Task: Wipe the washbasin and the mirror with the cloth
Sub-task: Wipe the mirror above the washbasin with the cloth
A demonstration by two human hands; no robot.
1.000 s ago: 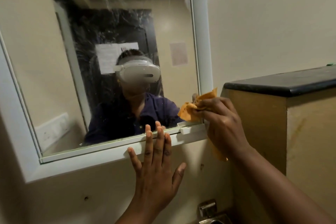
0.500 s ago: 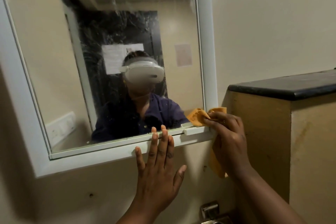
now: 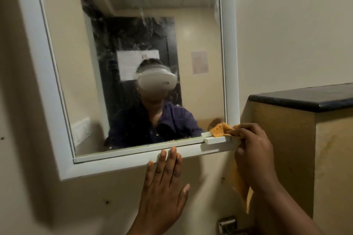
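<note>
Pressing under the right hand's (image 3: 254, 150) fingers (image 3: 241, 129), cloth (image 3: 219, 129) meets mirror (image 3: 133, 63) corner.

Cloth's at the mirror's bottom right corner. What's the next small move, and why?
Probably sweep the cloth left along the mirror bottom edge: the right hand pins it in the corner, the left hand braces below, and streaks remain on the glass.

Orange cloth (image 3: 219, 129) bunched at smeared mirror's (image 3: 133, 53) lower-right corner — white-framed.
</note>
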